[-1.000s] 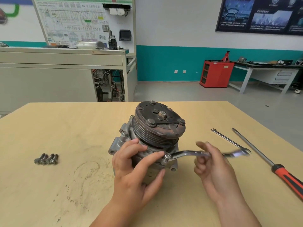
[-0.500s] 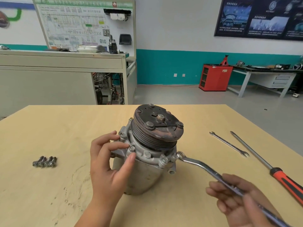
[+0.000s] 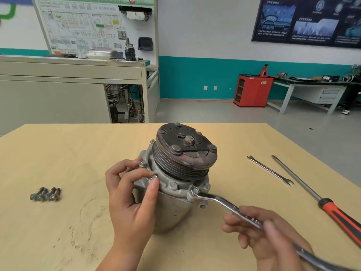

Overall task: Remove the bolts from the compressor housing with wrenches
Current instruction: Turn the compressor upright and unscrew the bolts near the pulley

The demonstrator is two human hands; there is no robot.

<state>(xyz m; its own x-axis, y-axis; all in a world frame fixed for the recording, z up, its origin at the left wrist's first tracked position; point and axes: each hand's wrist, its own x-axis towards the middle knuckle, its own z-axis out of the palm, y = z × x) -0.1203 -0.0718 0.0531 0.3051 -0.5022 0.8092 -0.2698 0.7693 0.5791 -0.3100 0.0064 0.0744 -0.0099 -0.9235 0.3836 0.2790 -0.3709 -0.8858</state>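
Observation:
The grey compressor housing (image 3: 172,210) stands upright on the wooden table (image 3: 82,153), its rusty pulley (image 3: 185,151) on top. Several bolts sit in its flange. My left hand (image 3: 130,196) grips the housing's left side, thumb and fingers around a flange bolt (image 3: 153,178). My right hand (image 3: 273,237) holds the shaft of an offset ring wrench (image 3: 220,202), whose ring sits on a bolt (image 3: 195,191) at the flange's front right.
Several removed bolts (image 3: 46,194) lie together at the table's left. A slim open-end wrench (image 3: 270,170) and a long screwdriver with a red and black handle (image 3: 332,210) lie at the right. A workbench and a red cabinet stand in the background.
The wrench came off one flange bolt and swung down and right, its ring now on the front-right bolt. My left hand shifted from the housing's front to its left side.

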